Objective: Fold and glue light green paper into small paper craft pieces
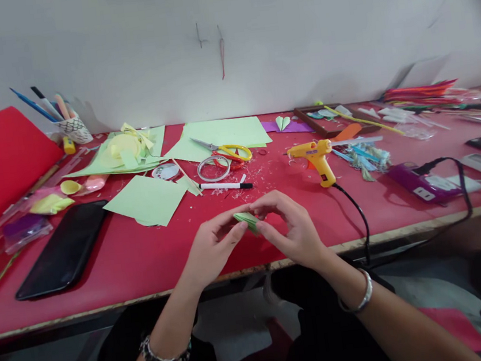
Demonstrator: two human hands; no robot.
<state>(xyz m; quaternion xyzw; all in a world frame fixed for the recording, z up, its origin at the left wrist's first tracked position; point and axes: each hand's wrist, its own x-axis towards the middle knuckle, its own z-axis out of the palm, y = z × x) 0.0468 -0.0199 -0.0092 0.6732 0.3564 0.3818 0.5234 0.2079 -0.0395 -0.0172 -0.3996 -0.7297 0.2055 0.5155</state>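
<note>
Between my two hands, just above the near edge of the red table, is a small piece of folded green paper with pleat-like lines. My left hand pinches its left end between thumb and fingers. On the other end, the thumb and fingertips of my right hand close from the right. Beyond them lie a black-capped white marker, a roll of clear tape and scissors with yellow handles. A pleated green paper heart rests on purple paper at the back.
A yellow glue gun lies right of centre, its black cord hanging over the front edge. Green paper sheets and a black phone are on the left. A purple power strip sits right. Behind stands a pen cup.
</note>
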